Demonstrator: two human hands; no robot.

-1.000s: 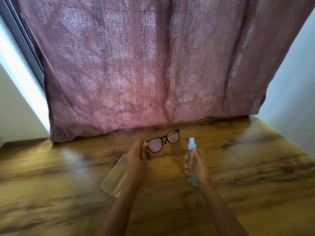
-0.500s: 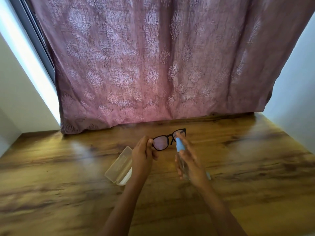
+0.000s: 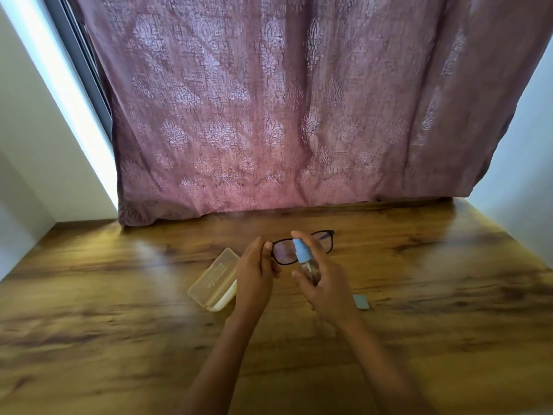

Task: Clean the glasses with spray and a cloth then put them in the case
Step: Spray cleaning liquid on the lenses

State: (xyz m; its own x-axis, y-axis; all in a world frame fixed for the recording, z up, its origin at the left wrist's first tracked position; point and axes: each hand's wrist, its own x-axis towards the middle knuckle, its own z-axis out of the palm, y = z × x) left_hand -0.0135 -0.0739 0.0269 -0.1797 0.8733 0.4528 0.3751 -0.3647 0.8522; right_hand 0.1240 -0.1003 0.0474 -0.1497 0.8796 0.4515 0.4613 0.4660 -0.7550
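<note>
1. Left hand (image 3: 254, 271) pinches the glasses (image 3: 282, 253) by one end, above the desk (image 3: 419, 265), nearer its far edge.
2. Right hand (image 3: 326, 284) grips the spray bottle (image 3: 302, 256), with the forefinger on its nozzle.
3. Case (image 3: 214, 278) lies just beside the left hand.

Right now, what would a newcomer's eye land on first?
At centre, the left hand pinches black glasses by one end while the right hand holds a blue-topped spray bottle close before the lens. Behind hangs a large patterned mauve curtain; a translucent case lies on the wooden table beside the left hand.
</note>
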